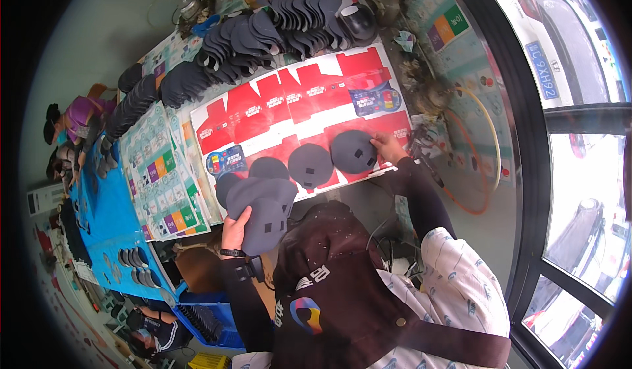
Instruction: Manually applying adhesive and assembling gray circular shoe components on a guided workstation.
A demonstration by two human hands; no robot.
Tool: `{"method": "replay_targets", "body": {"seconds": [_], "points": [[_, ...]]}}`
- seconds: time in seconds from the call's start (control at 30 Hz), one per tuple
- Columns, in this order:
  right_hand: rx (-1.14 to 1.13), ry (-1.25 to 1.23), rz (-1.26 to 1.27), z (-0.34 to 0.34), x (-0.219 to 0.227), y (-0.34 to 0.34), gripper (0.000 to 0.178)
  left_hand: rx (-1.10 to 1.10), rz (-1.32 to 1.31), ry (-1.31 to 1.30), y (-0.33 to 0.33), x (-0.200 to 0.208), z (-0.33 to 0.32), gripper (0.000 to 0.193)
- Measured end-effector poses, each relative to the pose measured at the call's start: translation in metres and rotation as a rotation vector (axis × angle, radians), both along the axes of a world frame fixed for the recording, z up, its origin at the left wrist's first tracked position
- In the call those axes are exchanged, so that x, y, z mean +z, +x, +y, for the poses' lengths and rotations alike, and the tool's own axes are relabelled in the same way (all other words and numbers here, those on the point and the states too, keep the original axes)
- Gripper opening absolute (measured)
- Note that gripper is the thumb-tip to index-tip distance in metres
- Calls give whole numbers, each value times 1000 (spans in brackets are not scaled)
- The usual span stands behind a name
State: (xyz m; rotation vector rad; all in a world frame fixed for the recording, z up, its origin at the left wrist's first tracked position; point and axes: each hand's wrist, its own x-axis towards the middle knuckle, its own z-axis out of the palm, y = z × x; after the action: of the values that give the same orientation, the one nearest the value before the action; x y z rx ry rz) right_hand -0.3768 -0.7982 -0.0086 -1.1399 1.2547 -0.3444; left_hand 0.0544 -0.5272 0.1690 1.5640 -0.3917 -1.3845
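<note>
My left hand grips a fanned stack of dark grey, rounded flat pieces at the near edge of the table. Small black rectangular patches show on some of them. My right hand, fingers closed, pinches the right rim of a dark grey round piece lying on a red and white printed sheet. Just left of it lies a similar round piece with a black patch at its lower edge. Another round piece is partly covered by the stack.
Rows of curved dark pieces line the table's far side. Printed sheets are stacked at left, beside a blue-covered table where other people sit. A blue crate stands below. Hoses hang at right by the window.
</note>
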Motion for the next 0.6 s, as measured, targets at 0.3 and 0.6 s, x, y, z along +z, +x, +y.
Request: {"method": "replay_targets", "body": {"seconds": [0.3, 0.6], "points": [[107, -778, 470, 8, 37, 35, 27, 42, 12, -12, 10, 8, 1, 33], [600, -107, -188, 72, 173, 240, 40, -3, 23, -158, 49, 5, 0, 31]]}}
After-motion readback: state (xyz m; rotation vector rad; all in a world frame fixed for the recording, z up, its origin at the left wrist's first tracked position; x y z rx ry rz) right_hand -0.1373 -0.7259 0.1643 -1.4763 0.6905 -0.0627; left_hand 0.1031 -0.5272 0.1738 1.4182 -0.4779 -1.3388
